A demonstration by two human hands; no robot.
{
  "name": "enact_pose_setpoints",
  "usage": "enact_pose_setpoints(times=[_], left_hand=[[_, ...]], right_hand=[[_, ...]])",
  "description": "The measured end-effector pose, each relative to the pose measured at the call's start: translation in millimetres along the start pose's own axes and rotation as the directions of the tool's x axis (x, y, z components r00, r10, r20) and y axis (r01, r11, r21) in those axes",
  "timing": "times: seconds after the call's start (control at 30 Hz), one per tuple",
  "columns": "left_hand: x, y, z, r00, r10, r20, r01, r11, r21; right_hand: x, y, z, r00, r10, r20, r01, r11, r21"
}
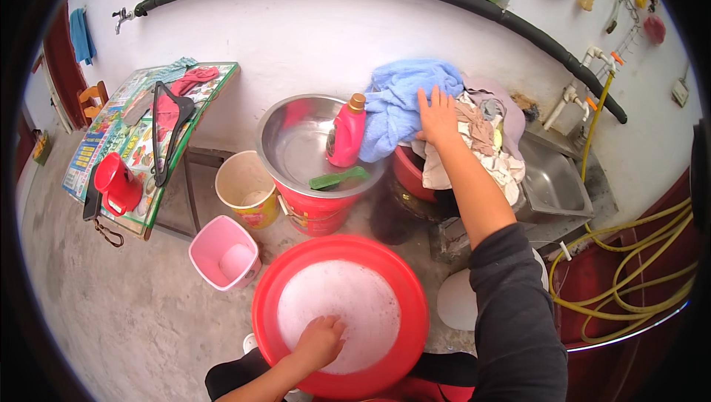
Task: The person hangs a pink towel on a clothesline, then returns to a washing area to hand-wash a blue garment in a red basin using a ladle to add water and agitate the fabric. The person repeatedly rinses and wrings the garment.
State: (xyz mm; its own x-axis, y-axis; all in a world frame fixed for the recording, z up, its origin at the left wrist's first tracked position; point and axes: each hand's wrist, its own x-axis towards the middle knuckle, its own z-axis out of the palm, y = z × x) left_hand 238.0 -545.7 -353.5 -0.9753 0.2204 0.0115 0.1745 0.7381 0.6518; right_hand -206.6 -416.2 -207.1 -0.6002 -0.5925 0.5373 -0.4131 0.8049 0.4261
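Note:
My right hand (440,115) reaches forward with its fingers spread, laid against a blue towel (408,88) on top of a heap of laundry. Beside the towel lie white, brown and mauve cloths (479,146), over a red tub (412,174). Loosely bent, my left hand (321,342) is over the white suds (355,307) in a large red plastic basin (412,321); nothing shows in it, and its palm side is hidden. Behind the basin, a steel bowl (272,124) on a red bucket (316,216) holds a pink detergent bottle (347,132) and a green brush (339,178).
A pink square bucket (208,252) and a yellow bucket (258,213) stand on the concrete floor. The left table (119,124) bears a black hanger (161,135) and a red jug (118,185). To the right are a steel sink (552,174) and a coiled yellow hose (622,291).

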Motion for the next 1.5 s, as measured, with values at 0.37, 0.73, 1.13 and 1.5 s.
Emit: enact_pose_setpoints(times=[0.37, 0.73, 1.13, 1.5], left_hand=[[-13.0, -15.8, -5.6, 0.996, -0.012, 0.083, 0.007, 0.998, 0.057], [-18.3, -18.8, 0.5, 0.974, 0.036, 0.224, -0.056, 0.995, 0.083], [-18.8, -18.5, 12.8, 0.974, 0.11, 0.196, -0.148, 0.97, 0.194], [-3.8, -11.0, 11.8, 0.991, 0.113, 0.077, -0.118, 0.991, 0.067]], right_hand=[[76.2, 37.2, 34.9, 0.875, 0.305, 0.376, -0.397, 0.896, 0.198], [147.7, 119.2, -22.1, 0.601, 0.745, 0.289, -0.11, -0.281, 0.953], [203.4, 143.5, -232.9, 0.748, 0.663, 0.029, 0.385, -0.47, 0.794], [157.2, 113.5, -467.7, 0.787, 0.53, -0.316, 0.539, -0.341, 0.77]])
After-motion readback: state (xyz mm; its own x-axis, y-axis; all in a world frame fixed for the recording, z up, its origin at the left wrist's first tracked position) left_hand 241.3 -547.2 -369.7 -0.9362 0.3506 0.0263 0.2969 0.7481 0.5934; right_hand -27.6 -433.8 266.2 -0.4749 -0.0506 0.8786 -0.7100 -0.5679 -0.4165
